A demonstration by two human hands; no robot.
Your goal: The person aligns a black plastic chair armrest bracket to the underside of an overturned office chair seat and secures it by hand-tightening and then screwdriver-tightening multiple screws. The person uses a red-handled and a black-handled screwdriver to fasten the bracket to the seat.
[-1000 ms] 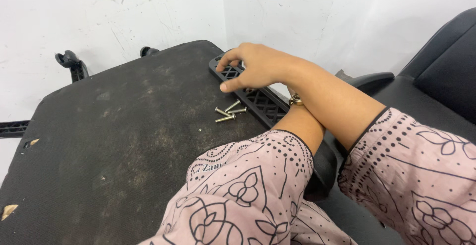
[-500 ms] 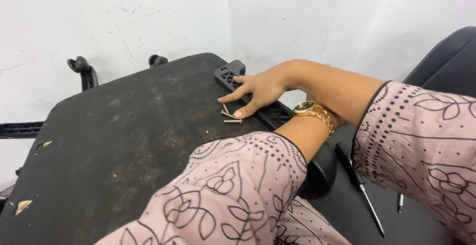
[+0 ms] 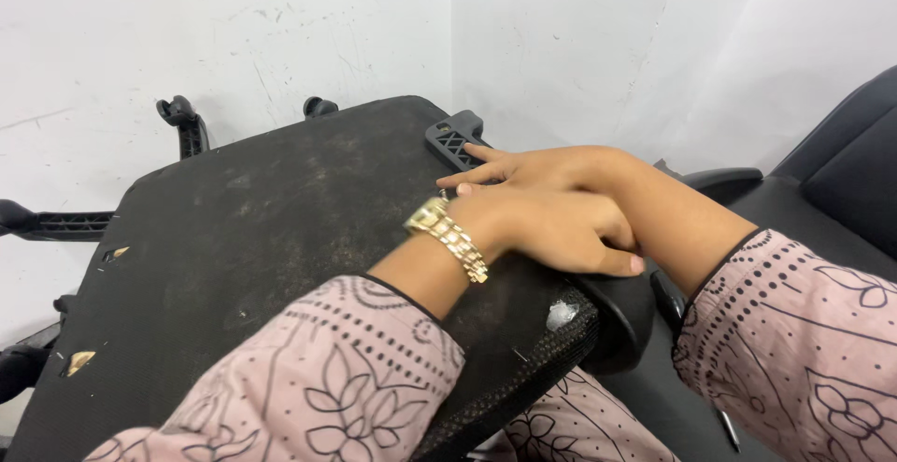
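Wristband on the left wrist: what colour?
Gold, a linked metal wristband, clearest in the head view.

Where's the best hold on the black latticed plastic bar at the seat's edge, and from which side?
Probably its free far end: the black latticed bar juts past the upturned seat base toward the wall corner, uncovered there. Come from above at that end, fingers across its narrow width. The right hand and left hand cover the rest.

dusty black seat underside (image 3: 252, 238), hands resting.
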